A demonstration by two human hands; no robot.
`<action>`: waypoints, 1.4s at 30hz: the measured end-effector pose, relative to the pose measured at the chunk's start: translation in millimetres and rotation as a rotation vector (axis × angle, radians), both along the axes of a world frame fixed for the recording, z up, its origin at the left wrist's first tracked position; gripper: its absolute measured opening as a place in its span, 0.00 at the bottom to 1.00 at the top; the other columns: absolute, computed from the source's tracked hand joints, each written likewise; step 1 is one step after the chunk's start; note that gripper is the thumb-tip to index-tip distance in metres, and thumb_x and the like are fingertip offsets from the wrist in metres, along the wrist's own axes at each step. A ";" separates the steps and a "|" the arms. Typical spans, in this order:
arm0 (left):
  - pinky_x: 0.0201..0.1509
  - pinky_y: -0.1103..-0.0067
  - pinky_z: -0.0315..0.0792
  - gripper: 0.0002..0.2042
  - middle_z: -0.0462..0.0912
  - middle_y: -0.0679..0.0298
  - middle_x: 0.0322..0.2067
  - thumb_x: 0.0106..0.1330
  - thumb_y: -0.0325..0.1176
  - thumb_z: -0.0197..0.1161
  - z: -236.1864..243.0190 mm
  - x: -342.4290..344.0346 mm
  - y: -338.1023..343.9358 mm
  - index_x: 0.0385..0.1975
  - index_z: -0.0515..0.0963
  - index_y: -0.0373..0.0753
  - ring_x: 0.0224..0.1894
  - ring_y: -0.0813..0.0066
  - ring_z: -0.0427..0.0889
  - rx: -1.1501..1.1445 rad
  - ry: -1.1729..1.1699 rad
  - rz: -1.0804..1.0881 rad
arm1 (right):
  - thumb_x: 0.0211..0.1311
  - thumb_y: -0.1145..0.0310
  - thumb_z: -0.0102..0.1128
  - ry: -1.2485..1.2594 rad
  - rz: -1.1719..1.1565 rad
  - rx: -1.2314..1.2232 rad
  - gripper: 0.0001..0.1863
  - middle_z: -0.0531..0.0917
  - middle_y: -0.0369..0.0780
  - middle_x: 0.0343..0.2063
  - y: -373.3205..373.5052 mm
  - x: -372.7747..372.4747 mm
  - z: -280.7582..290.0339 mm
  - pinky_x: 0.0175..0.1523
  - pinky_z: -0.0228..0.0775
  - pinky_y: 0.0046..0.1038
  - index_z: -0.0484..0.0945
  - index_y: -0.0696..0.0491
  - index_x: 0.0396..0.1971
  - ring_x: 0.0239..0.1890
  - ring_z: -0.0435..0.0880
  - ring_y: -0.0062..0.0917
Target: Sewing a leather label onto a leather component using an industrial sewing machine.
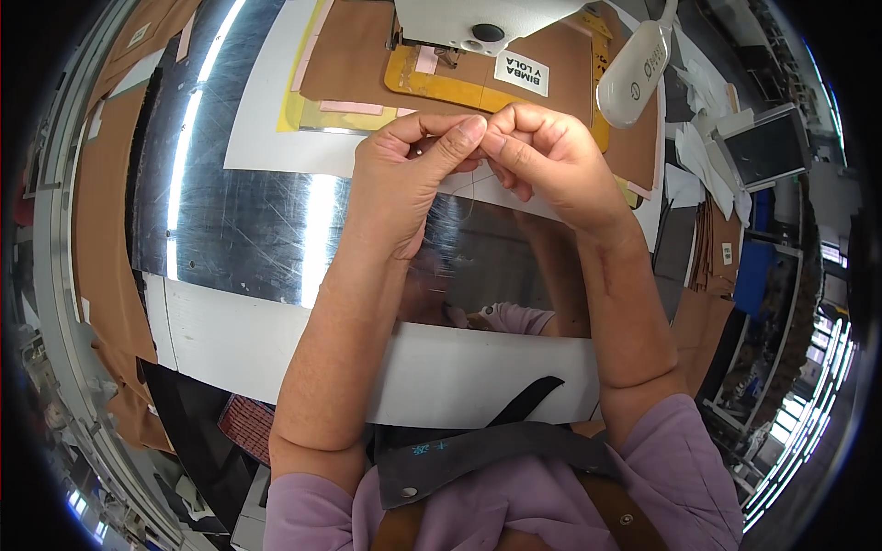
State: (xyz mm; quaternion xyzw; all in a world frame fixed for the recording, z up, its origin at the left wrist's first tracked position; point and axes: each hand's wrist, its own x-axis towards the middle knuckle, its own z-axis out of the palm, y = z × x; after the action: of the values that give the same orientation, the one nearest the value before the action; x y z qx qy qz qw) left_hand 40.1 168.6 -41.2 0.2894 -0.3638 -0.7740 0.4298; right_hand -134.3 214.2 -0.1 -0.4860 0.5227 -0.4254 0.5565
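My left hand (409,161) and my right hand (542,161) meet above the polished metal plate (243,230), both pinched, thumbs and fingertips almost touching. A fine thread (472,197) hangs from between them. A small dark item (421,150) shows partly inside the curled left fingers, too hidden to name. Just beyond my hands is the sewing machine head (487,23), over a yellow frame (432,90) on brown panels (344,60) with pink strips and a white label (522,73).
A white lamp (634,78) hangs at upper right, near a dark screen (761,144) and stacked brown pieces (712,257). Brown material (106,230) lies along the left side. A black strip (519,399) rests on the white front board (230,340).
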 end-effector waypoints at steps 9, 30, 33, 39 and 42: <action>0.47 0.80 0.81 0.10 0.88 0.60 0.35 0.65 0.31 0.74 -2.7 -5.8 -0.1 0.39 0.86 0.32 0.38 0.76 0.86 -0.006 0.045 0.085 | 0.66 0.75 0.68 -0.022 -0.201 -0.246 0.04 0.87 0.36 0.32 -3.4 0.4 -10.5 0.38 0.73 0.14 0.84 0.60 0.37 0.32 0.82 0.11; 0.34 0.81 0.75 0.21 0.85 0.55 0.49 0.58 0.28 0.72 -0.1 -16.6 27.3 0.53 0.81 0.34 0.25 0.78 0.76 -0.864 -0.718 0.043 | 0.64 0.68 0.68 0.039 -0.356 -0.322 0.06 0.80 0.29 0.23 -67.1 -25.7 -25.0 0.33 0.60 0.16 0.83 0.54 0.30 0.25 0.70 0.11; 0.35 0.80 0.76 0.20 0.85 0.55 0.49 0.58 0.28 0.72 -2.2 -17.5 27.5 0.52 0.82 0.34 0.25 0.76 0.76 -0.917 -0.709 0.043 | 0.65 0.68 0.67 0.086 -0.359 -0.333 0.07 0.80 0.29 0.23 -69.6 -25.5 -27.3 0.34 0.62 0.17 0.83 0.55 0.29 0.26 0.72 0.12; 0.36 0.80 0.77 0.19 0.84 0.57 0.52 0.60 0.27 0.71 -5.1 -17.9 27.6 0.51 0.82 0.34 0.27 0.75 0.77 -0.978 -0.736 0.052 | 0.65 0.68 0.67 0.056 -0.340 -0.376 0.07 0.80 0.29 0.24 -73.8 -25.8 -36.0 0.35 0.63 0.16 0.83 0.54 0.28 0.27 0.73 0.13; 0.37 0.80 0.78 0.18 0.84 0.57 0.52 0.60 0.27 0.71 -7.3 -17.5 26.9 0.51 0.82 0.34 0.29 0.74 0.80 -1.051 -0.752 0.070 | 0.64 0.68 0.67 0.048 -0.331 -0.365 0.07 0.81 0.29 0.25 -73.7 -25.7 -36.9 0.36 0.64 0.16 0.83 0.54 0.29 0.28 0.74 0.12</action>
State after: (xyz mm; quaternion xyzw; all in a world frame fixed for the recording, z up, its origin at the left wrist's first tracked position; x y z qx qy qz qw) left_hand 22.6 195.5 -48.5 0.3035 -0.8104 -0.3239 0.3824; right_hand -160.0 140.5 -37.0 -0.4964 0.5228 -0.5863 0.3696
